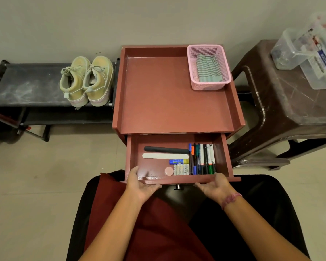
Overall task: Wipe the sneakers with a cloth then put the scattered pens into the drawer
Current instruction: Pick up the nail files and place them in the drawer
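Note:
The reddish-brown drawer [225, 157] of the small table stands pulled out. Several pens and markers [202, 159] lie side by side at its right end. My left hand [140, 183] holds the drawer's front edge at the left, thumb inside. My right hand [215, 187] holds the same edge at the right. A pair of pale green sneakers [87, 81] stands on the black shoe rack [26, 85] to the left. A striped grey cloth [208, 67] lies folded in the pink basket [193, 72] on the table top.
Inside the drawer are also two nail files [165, 153], a glue stick [178, 161], batteries [181, 169] and a round pink lid [169, 171]. The table top [158, 95] has raised edges. A brown plastic stool [282, 102] with clear containers [309, 51] stands right.

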A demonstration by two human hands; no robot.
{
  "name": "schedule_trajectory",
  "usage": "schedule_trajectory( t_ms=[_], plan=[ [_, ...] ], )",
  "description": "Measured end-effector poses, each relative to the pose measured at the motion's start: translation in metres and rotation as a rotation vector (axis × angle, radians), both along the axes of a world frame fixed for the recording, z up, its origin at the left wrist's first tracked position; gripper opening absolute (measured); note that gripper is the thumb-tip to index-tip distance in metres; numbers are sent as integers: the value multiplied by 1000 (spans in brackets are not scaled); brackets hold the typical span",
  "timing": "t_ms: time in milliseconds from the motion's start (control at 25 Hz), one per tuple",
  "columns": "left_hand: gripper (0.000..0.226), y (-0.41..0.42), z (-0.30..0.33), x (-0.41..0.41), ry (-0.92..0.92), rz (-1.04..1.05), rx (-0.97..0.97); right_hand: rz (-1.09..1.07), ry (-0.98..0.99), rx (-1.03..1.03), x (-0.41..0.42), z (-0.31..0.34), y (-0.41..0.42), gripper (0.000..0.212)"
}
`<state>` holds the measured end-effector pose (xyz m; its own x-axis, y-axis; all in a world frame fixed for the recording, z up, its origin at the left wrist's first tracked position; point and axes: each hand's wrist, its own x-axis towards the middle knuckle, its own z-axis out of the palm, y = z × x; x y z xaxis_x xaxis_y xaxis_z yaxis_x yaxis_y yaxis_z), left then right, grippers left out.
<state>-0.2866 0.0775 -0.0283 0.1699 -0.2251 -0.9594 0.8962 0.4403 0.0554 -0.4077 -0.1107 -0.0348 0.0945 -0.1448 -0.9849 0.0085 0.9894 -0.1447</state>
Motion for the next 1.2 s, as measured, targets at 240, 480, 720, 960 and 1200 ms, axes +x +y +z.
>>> schedule_trajectory(
  t_ms=[240, 480, 720, 960, 1200],
  plan=[
    [52, -10, -3, 10, 12, 88, -19, -92, -33, -31, 15, -10, -4, 56],
    [79, -16, -10, 17, 56, 62, 103, -108, -38, 47, 26, -19, -10, 60],
    [90, -10, -21, 13, 29, 115, 99, -150, -126, 85, 26, -15, -12, 73],
    [92, -14, -17, 19, 41, 223, 39, -195, -164, 37, 37, 4, -12, 77],
    [91, -14, -12, 35, 4, 225, -36, -159, -209, 25, 37, 16, -30, 81]
  ],
)
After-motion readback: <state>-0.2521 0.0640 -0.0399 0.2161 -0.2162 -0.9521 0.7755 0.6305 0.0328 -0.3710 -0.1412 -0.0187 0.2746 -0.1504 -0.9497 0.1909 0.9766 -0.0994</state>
